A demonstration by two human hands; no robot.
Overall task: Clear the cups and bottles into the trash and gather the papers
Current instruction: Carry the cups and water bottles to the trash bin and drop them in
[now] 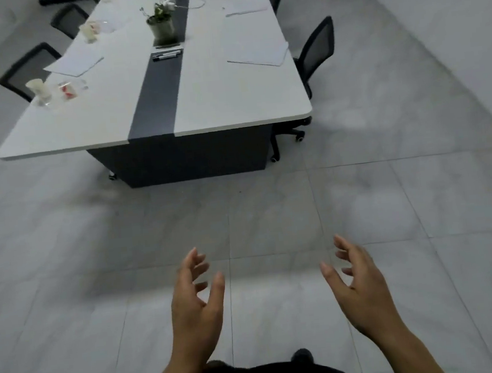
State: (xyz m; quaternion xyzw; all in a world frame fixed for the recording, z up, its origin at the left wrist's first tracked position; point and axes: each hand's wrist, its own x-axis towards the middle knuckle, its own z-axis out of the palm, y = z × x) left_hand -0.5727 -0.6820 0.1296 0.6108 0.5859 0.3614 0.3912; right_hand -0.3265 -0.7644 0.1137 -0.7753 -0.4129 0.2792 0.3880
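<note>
A long white table (pixel 88 123) with a dark centre stripe stands ahead of me. On its near left lie a paper cup (pixel 36 87) and a clear bottle with a red label (pixel 68 89) on its side. Farther back on the left are another cup and bottle (pixel 92 29). Paper sheets lie at the left (pixel 75 62), at the right (pixel 259 53) and at the far right (pixel 245 9). My left hand (pixel 196 296) and my right hand (pixel 361 286) hover over the floor, well short of the table, fingers spread, holding nothing.
A potted plant (pixel 162 26) and markers (pixel 167 55) sit on the stripe. Black office chairs stand on the left (pixel 29 69) and right (pixel 315 47) of the table. Grey tiled floor (pixel 271 214) lies between me and the table. More clutter shows at the far end.
</note>
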